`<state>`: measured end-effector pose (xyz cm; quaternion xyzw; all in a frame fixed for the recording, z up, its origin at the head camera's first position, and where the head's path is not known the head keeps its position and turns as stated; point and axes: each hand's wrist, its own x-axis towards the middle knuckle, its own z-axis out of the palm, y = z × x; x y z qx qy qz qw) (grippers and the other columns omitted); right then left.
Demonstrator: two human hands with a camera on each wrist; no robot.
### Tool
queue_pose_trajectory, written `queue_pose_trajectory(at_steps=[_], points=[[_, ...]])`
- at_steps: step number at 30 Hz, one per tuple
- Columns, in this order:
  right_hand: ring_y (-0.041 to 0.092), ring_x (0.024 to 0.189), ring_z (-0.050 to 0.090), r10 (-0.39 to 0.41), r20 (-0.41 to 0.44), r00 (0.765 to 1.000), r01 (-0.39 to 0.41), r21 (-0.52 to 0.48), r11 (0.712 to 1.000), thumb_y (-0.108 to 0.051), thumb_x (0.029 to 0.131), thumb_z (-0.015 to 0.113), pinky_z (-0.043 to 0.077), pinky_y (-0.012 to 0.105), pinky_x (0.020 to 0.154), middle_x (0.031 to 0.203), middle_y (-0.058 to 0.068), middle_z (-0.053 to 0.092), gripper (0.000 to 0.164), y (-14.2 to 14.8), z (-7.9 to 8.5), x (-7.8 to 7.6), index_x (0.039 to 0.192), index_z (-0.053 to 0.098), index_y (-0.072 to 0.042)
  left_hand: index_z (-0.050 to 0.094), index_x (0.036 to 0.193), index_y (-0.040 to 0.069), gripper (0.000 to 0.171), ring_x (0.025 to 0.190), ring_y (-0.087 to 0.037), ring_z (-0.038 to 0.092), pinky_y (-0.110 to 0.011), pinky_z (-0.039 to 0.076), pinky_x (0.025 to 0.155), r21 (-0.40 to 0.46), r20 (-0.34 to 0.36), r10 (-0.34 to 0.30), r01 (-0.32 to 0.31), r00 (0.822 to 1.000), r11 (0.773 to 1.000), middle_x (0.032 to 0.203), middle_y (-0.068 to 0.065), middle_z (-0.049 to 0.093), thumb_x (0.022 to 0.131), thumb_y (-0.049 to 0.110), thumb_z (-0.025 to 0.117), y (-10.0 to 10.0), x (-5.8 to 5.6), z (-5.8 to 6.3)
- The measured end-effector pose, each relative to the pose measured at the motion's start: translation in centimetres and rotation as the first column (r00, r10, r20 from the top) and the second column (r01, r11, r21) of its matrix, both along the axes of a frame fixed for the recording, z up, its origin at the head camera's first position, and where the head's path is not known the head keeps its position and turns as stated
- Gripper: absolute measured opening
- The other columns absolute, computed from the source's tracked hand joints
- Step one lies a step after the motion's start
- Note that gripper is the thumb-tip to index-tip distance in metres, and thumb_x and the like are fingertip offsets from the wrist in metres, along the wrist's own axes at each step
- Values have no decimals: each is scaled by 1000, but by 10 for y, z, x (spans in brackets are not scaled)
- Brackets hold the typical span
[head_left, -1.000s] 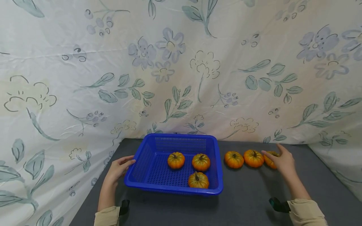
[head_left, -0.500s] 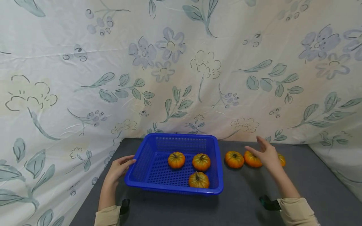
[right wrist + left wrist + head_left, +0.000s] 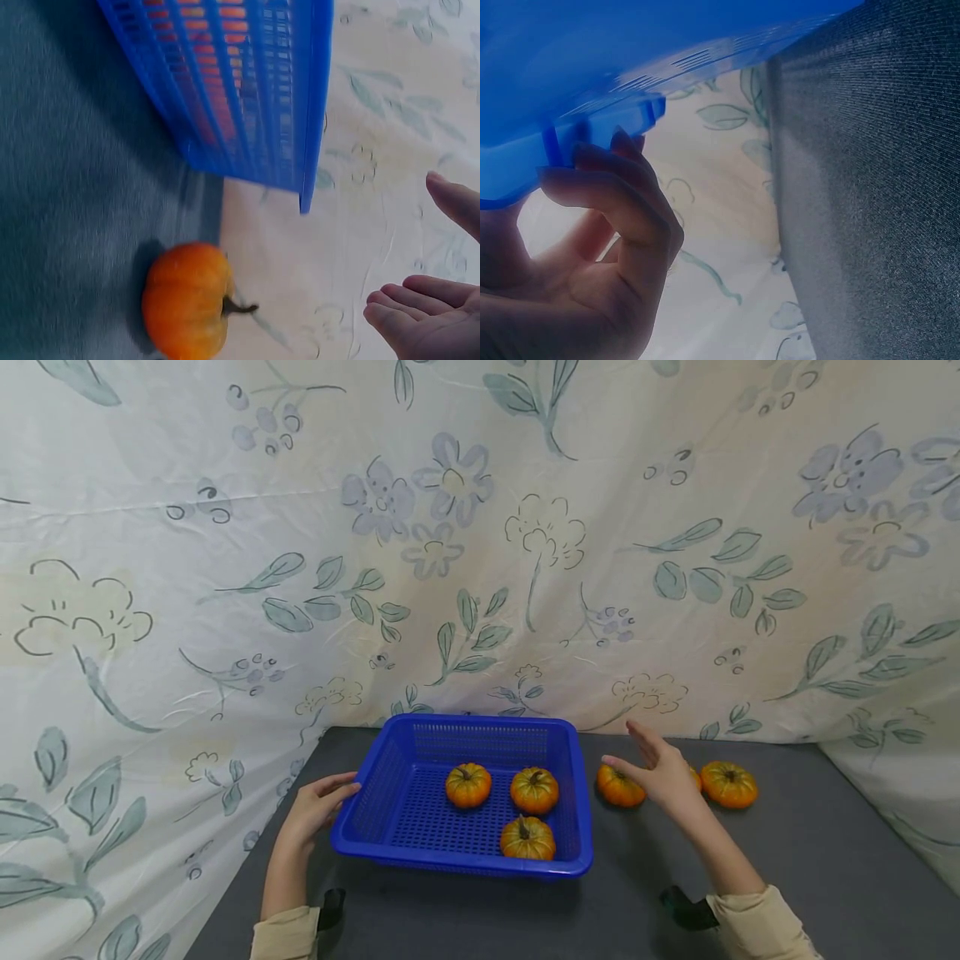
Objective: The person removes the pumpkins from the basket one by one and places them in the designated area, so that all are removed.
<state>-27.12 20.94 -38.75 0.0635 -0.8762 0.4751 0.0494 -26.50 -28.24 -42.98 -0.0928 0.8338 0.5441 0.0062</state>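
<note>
The blue plastic basket (image 3: 457,862) holds three small orange pumpkins: one near the middle (image 3: 468,786), one at the right (image 3: 534,791) and one at the front right (image 3: 527,838). At the basket's left side, my left hand (image 3: 311,810) grips the rim. Its curled fingers (image 3: 622,195) meet the blue rim in the left wrist view. My right hand (image 3: 667,781) hovers with fingers spread and nothing in it, above the nearest pumpkin (image 3: 619,787) right of the basket. That pumpkin (image 3: 187,300) stands apart from the fingers in the right wrist view.
Behind my right hand a second pumpkin (image 3: 696,777) is mostly hidden, and a third pumpkin (image 3: 729,785) sits to its right. Everything stands on a dark grey table (image 3: 450,918). A floral curtain (image 3: 480,568) hangs along the back and sides.
My right hand has moved left, from over the rightmost pumpkin past the middle one to the pumpkin nearest the basket. The left hand and the basket have stayed put.
</note>
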Motion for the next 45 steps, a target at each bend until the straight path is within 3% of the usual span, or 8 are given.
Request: queue_pose_trajectory(at_steps=[5,12,23,36,45], points=[[45,144,28,43,-34,998,-44,-16,999,-34,91,69,30,55,113,157,27,26,84,-17,-4,4,153,25,0,51,140,2,55,108,-23,65,-41,54,85,8,3,-1,0,1000,1000,134,-19,59,95,32,63,0,0,-1],[43,142,32,116,-15,993,-116,-21,993,-32,89,71,34,54,110,156,26,30,81,-40,-12,7,152,30,-1,51,140,1,56,104,-20,66,-37,55,82,11,4,2,-2,1000,1000,133,-18,60,95,32,63,1,0,0],[40,141,36,263,-1,965,-263,-40,964,-27,86,75,33,51,112,152,23,39,77,-69,-24,16,148,38,-1,51,140,1,55,101,-19,67,-33,55,78,30,6,2,-2,1000,1000,130,-16,62,95,31,64,1,-1,-1],[44,136,42,345,40,938,-347,51,937,-26,86,75,38,55,107,150,23,43,72,-93,-22,22,145,43,2,52,139,3,55,106,-22,65,-36,55,83,12,3,7,-7,1000,1000,133,-18,59,94,34,64,3,1,2],[42,128,51,332,87,939,-342,168,925,-27,84,77,44,55,101,141,25,53,68,-103,-20,24,137,51,5,51,139,1,55,105,-20,65,-39,55,85,6,2,-1,1,1000,1000,135,-20,58,95,32,63,1,-1,0]])
